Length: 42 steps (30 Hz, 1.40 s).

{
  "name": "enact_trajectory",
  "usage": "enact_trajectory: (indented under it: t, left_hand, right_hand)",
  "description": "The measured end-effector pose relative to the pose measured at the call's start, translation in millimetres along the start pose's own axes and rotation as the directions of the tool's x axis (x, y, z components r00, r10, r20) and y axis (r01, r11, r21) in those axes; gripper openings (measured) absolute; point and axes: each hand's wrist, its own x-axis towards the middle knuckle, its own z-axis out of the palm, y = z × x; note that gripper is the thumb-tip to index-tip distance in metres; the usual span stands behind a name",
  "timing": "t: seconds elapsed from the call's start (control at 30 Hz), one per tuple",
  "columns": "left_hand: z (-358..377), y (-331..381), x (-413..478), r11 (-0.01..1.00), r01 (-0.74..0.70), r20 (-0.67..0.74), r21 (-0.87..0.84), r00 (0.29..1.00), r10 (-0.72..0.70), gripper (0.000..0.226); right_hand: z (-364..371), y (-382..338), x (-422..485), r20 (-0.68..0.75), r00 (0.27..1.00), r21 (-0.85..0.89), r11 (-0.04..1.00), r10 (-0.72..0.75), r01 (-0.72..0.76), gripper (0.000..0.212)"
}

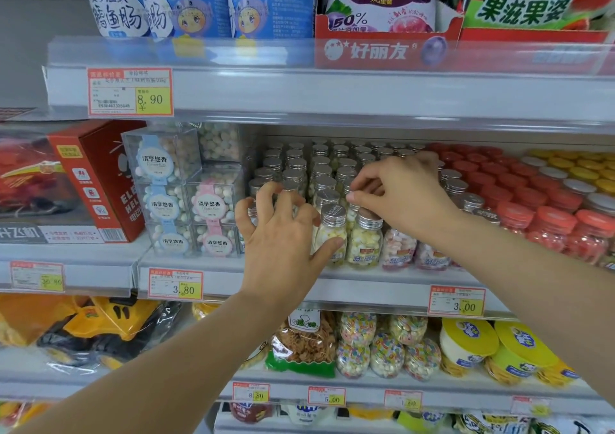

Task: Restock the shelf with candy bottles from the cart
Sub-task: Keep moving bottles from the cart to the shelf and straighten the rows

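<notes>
The risk lay in the crowding. The candy bottles (319, 167) stood shoulder to shoulder on the shelf (366, 282), tall, narrow and round, so a nudge to 1 at the front edge could tip it into its neighbours or over the lip. The left hand (283, 233) curled over the front-left bottles, thumb pressed to the yellow-and-white bottle (332, 233). Its smooth clear wall might slip under that sideways push. The right hand (399, 193) was narrow, thumb and forefinger drawn together just beside a silver cap (327, 197); whether it pinched anything could not be told. Caps looked ribbed and metallic, walls glossy and transparent over small pastel tablets. Red-capped jars (549, 220) crowded the right. The cart was out of view.
</notes>
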Motion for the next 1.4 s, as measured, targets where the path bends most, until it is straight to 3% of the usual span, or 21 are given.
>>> enact_trajectory:
  t: [0.23,0.47,0.67,0.93,1.4]
  left_hand:
    - [2,-1,-4,0.997,-0.057,-0.050,0.045,0.997,0.060,0.051]
    - [-1,1,-4,0.992,-0.114,0.002,0.057,0.994,0.114,0.062]
    - [-2,1,-6,0.993,-0.114,-0.029,0.015,0.993,0.114,0.052]
    - [4,0,-5,0.997,-0.074,-0.041,0.030,0.996,0.075,0.043]
    - [-4,-9,-11,0.991,-0.098,-0.006,0.094,0.995,0.099,0.050]
  right_hand:
    - [-3,-4,-18,0.001,1.000,-0.112,0.993,-0.021,0.021,0.039]
    - [-8,-9,-42,0.166,0.985,-0.256,0.963,-0.046,0.088,0.063]
    - [-11,-3,-46,0.164,0.984,-0.181,0.979,-0.062,0.092,0.072]
    - [-3,0,-46,0.084,0.992,-0.086,0.991,-0.097,0.104,0.046]
    - [-4,-9,-47,0.052,0.996,-0.115,0.990,-0.071,0.077,0.047]
